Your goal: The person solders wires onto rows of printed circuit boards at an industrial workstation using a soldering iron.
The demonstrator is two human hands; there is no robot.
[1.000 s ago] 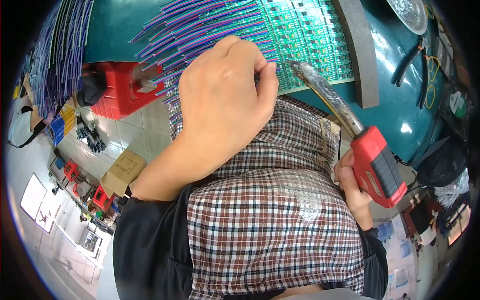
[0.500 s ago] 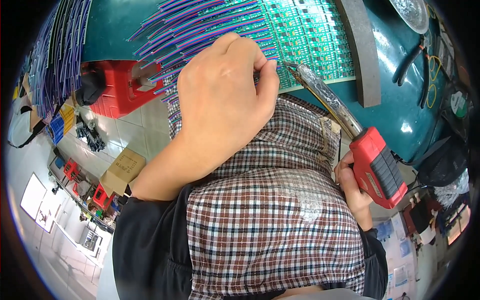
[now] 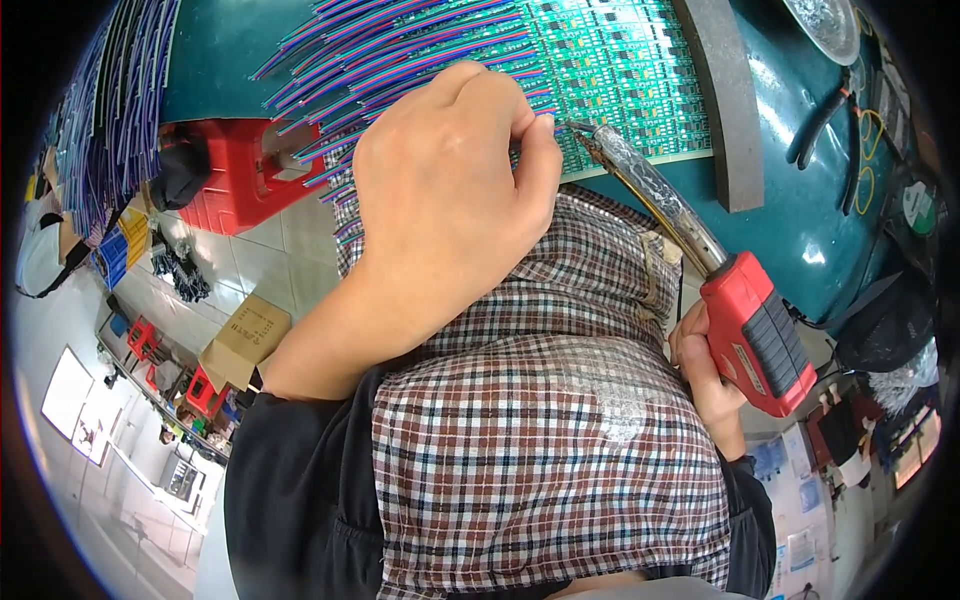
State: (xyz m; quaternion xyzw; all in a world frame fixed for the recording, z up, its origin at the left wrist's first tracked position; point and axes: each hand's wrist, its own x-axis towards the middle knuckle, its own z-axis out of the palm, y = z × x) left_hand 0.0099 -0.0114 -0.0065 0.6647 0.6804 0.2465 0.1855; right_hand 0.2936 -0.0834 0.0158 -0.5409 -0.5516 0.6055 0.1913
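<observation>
My left hand (image 3: 455, 190) is closed in a pinch at the near left edge of a green circuit board panel (image 3: 640, 90). Its thumb and forefinger press on the end of a thin coloured wire, mostly hidden under the hand. Many multicoloured wires (image 3: 400, 60) fan out leftward from the panel's left side. A red and black soldering iron (image 3: 757, 335) is held in my right hand (image 3: 705, 375), fingers wrapped round the handle. Its long metal barrel points up and left. The tip stands just right of my left fingertips, over the panel's near edge; I cannot tell whether it touches.
A grey bar (image 3: 722, 110) lies along the panel's right side on the green table (image 3: 790, 190). Farther right are black-handled pliers (image 3: 825, 125) and a metal dish (image 3: 825, 25). More wire bundles (image 3: 120, 100) hang at the left, near a red stool (image 3: 235, 185). A cardboard box (image 3: 248, 335) stands on the floor.
</observation>
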